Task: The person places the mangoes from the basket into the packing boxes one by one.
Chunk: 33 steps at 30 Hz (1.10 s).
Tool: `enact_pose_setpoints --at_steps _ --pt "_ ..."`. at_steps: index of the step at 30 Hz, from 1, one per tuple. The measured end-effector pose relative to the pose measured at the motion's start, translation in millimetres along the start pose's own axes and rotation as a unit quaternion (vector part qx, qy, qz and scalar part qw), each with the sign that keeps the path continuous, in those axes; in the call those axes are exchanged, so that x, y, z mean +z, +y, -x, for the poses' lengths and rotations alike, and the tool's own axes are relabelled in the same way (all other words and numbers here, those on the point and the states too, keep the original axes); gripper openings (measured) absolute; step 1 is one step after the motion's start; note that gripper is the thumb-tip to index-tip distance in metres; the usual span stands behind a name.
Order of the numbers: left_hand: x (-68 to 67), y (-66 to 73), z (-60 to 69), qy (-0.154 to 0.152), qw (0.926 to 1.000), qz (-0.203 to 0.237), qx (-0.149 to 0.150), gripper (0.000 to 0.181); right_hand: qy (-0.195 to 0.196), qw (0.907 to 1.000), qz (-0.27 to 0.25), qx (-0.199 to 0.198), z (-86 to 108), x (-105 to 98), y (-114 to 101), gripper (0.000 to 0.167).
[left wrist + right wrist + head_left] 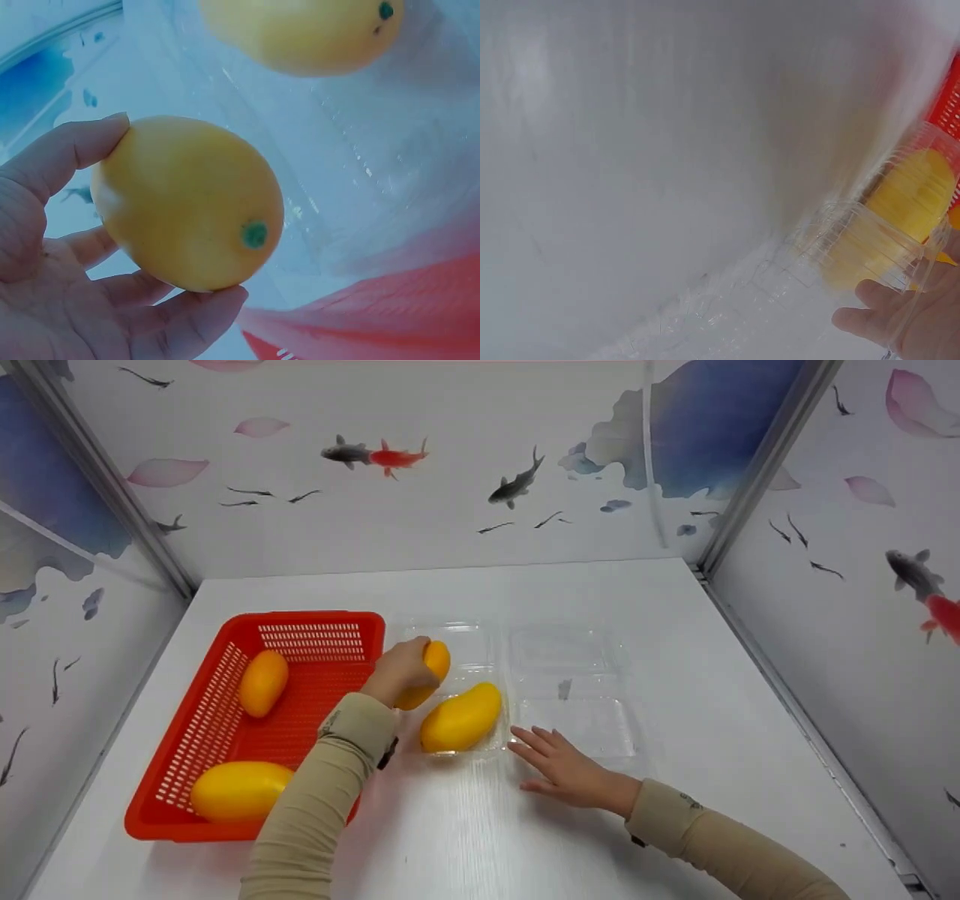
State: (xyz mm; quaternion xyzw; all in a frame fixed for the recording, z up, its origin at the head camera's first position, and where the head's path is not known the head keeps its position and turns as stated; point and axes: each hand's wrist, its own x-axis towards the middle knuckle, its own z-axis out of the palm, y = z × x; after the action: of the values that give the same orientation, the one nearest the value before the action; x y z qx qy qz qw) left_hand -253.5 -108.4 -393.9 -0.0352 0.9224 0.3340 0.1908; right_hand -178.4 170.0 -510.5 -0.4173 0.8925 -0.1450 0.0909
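My left hand (pixel 405 669) grips an orange-yellow mango (pixel 191 202) between thumb and fingers, between the red basket (pixel 304 616) and the clear plastic container (pixel 501 660). In the left wrist view the hand (pixel 97 277) holds it from the side, its green stem spot showing. A larger yellow mango (pixel 461 718) lies in the container's near left compartment. Fingers spread, my right hand (pixel 574 775) is at the container's near edge beside that mango; in the right wrist view the hand (pixel 911 311) is beside the clear plastic wall.
Inside the red basket are an orange mango (pixel 263 683) towards the back and a yellow mango (pixel 238 791) at the near end, partly behind my left sleeve. The container's right half (pixel 577 720) lies on the white table (pixel 720 720). Patterned panels stand at the back and sides.
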Motion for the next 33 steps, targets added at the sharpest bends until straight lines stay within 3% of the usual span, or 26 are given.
enact_pose_setpoints --at_steps 10,14,22,29,33 --pt "16.9 -10.5 -14.2 -0.016 0.9993 -0.025 -0.021 0.048 -0.007 0.9999 -0.006 0.011 -1.4 0 0 0.064" --pt "18.6 -15.1 -16.9 -0.029 0.9983 -0.038 -0.032 0.05 -0.008 0.9999 -0.004 0.013 -1.6 1 1 0.064" --pt "22.6 -20.5 -20.0 -0.06 0.9957 -0.02 -0.069 0.061 -0.014 0.9996 -0.008 0.025 -1.6 1 0 0.064" --pt "27.4 -25.6 -22.7 -0.048 0.9958 -0.07 -0.035 0.055 0.004 0.9999 0.01 0.002 -0.3 0 -1 0.063" --pt "28.8 -27.8 -24.2 -0.053 0.9955 -0.065 -0.043 0.054 -0.002 0.9999 0.011 0.008 -0.7 0 -1 0.064"
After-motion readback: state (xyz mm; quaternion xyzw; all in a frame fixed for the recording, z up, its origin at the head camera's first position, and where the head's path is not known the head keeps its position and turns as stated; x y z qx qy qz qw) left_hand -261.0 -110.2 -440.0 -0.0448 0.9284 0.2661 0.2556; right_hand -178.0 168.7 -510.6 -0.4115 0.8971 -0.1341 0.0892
